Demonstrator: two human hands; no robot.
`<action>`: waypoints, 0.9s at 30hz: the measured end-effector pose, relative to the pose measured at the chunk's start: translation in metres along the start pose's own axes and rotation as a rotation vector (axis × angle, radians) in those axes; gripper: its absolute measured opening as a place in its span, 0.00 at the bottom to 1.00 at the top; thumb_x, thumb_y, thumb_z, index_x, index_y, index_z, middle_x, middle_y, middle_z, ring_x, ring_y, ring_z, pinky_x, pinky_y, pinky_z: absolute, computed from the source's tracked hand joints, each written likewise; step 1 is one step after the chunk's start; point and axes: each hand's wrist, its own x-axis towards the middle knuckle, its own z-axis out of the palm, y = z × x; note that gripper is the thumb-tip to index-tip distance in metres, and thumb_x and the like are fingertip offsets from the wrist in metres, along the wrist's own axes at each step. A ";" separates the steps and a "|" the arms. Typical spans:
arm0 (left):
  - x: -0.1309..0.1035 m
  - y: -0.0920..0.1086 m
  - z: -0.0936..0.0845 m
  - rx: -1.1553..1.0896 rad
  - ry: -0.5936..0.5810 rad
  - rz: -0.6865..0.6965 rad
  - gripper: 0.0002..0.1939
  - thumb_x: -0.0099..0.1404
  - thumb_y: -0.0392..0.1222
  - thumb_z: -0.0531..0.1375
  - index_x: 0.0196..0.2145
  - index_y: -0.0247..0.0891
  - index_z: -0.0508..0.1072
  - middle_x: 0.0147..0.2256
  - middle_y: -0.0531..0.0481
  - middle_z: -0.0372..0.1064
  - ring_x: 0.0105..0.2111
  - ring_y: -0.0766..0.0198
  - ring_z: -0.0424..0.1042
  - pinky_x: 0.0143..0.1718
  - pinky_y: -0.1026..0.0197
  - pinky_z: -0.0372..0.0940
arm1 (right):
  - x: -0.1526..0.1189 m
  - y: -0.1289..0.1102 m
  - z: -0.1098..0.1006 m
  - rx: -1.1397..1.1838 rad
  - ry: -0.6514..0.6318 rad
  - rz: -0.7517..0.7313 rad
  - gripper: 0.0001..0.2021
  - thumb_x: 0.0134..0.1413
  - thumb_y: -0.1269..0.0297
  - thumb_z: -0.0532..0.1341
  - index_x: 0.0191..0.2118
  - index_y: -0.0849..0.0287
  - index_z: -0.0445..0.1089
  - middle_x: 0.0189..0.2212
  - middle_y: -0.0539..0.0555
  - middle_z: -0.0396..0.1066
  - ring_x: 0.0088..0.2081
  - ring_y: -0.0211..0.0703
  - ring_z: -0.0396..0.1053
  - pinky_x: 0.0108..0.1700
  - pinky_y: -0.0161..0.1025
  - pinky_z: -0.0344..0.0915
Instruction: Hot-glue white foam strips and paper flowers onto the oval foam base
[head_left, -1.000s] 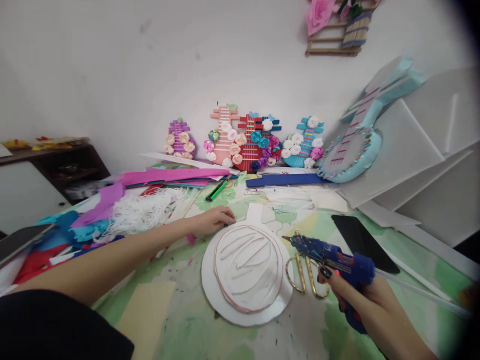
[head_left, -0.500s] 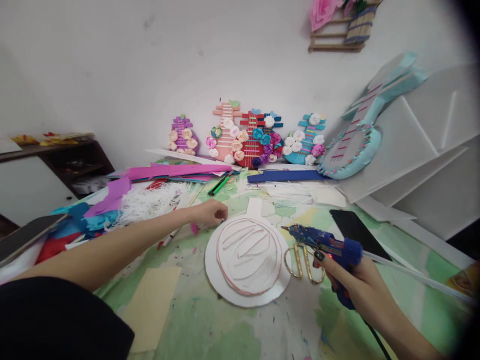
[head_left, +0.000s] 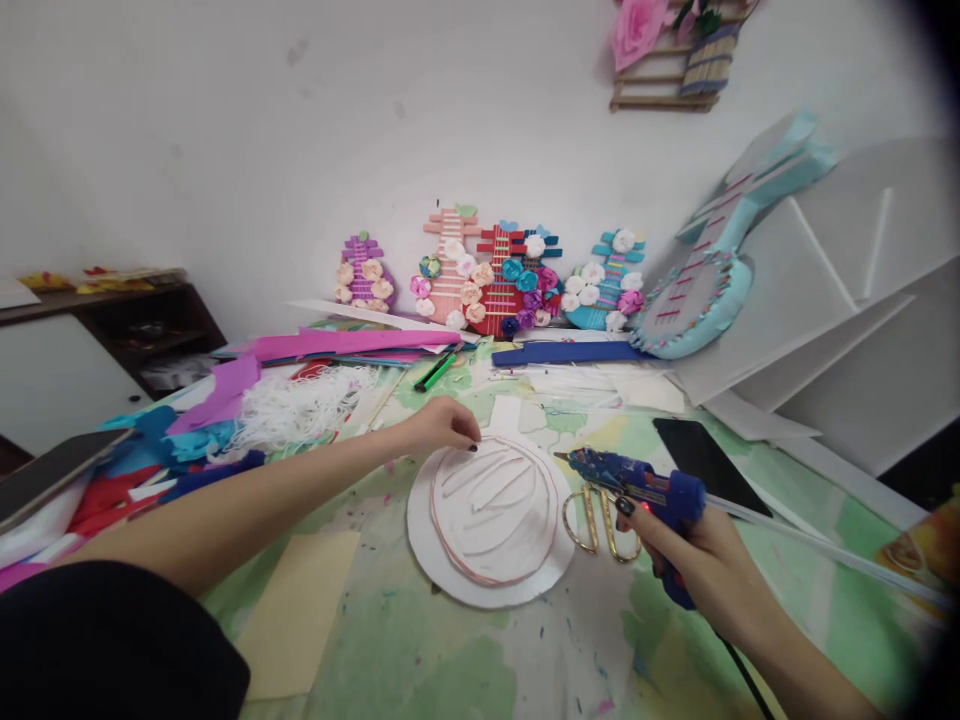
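Observation:
My right hand point(head_left: 701, 560) is wrapped round a blue glue gun point(head_left: 637, 485), its nozzle pointing left toward a white cardboard cutout point(head_left: 420, 550). A smaller round white piece point(head_left: 499, 520) with a reddish outline and raised white strips lies on the cutout's disc, and a short neck point(head_left: 507, 412) extends from the far side. At the disc's upper left edge, my left hand point(head_left: 444, 425) has its fingers pinched together; what is between them cannot be made out. Gold-handled scissors point(head_left: 592, 520) lie beside the disc, partly under the glue gun and right hand.
A black phone point(head_left: 709, 465) lies at right. Behind are a green cutter point(head_left: 436, 372), blue strip point(head_left: 574, 353), pink sheets point(head_left: 352, 342) and white yarn point(head_left: 300, 405). Flower-decorated instrument shapes point(head_left: 499, 285) and a large light-blue one point(head_left: 709, 300) lean at the back. Yellow paper point(head_left: 300, 610) lies front left.
My left hand has shifted right, from beside the disc to over its upper edge. The glue gun stays in my right hand, and the whole view has moved slightly.

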 end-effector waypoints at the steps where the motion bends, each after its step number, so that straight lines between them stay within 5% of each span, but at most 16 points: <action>1: 0.001 0.001 0.003 0.000 0.005 -0.011 0.06 0.50 0.36 0.62 0.28 0.34 0.78 0.26 0.49 0.76 0.27 0.64 0.73 0.31 0.66 0.66 | 0.001 0.001 -0.001 -0.003 -0.008 -0.013 0.18 0.47 0.48 0.60 0.24 0.59 0.64 0.13 0.46 0.57 0.17 0.35 0.53 0.19 0.33 0.49; 7: -0.001 -0.002 -0.001 0.038 0.065 -0.055 0.12 0.49 0.29 0.56 0.29 0.35 0.78 0.26 0.51 0.77 0.27 0.65 0.74 0.32 0.66 0.68 | 0.001 0.002 -0.002 -0.004 -0.023 0.034 0.20 0.48 0.46 0.59 0.21 0.58 0.61 0.13 0.46 0.55 0.17 0.34 0.52 0.18 0.33 0.48; 16: -0.029 -0.054 -0.055 0.176 0.141 -0.172 0.12 0.48 0.39 0.60 0.32 0.36 0.77 0.30 0.50 0.77 0.31 0.61 0.75 0.35 0.63 0.69 | -0.001 0.003 -0.002 -0.035 -0.017 0.004 0.18 0.48 0.48 0.59 0.21 0.59 0.63 0.14 0.47 0.57 0.17 0.35 0.54 0.18 0.33 0.50; 20: -0.038 -0.068 -0.060 0.263 0.086 -0.176 0.17 0.49 0.41 0.61 0.38 0.35 0.76 0.38 0.44 0.75 0.37 0.58 0.74 0.38 0.62 0.67 | 0.000 0.006 -0.001 -0.074 -0.088 -0.013 0.18 0.49 0.48 0.58 0.23 0.59 0.65 0.14 0.48 0.58 0.18 0.36 0.56 0.18 0.33 0.52; 27: -0.036 -0.066 -0.056 0.428 -0.149 -0.027 0.41 0.39 0.38 0.70 0.54 0.44 0.68 0.57 0.40 0.59 0.54 0.48 0.62 0.49 0.58 0.61 | 0.003 0.010 -0.001 -0.062 -0.074 0.023 0.19 0.48 0.47 0.59 0.23 0.59 0.64 0.14 0.47 0.57 0.17 0.35 0.55 0.18 0.33 0.51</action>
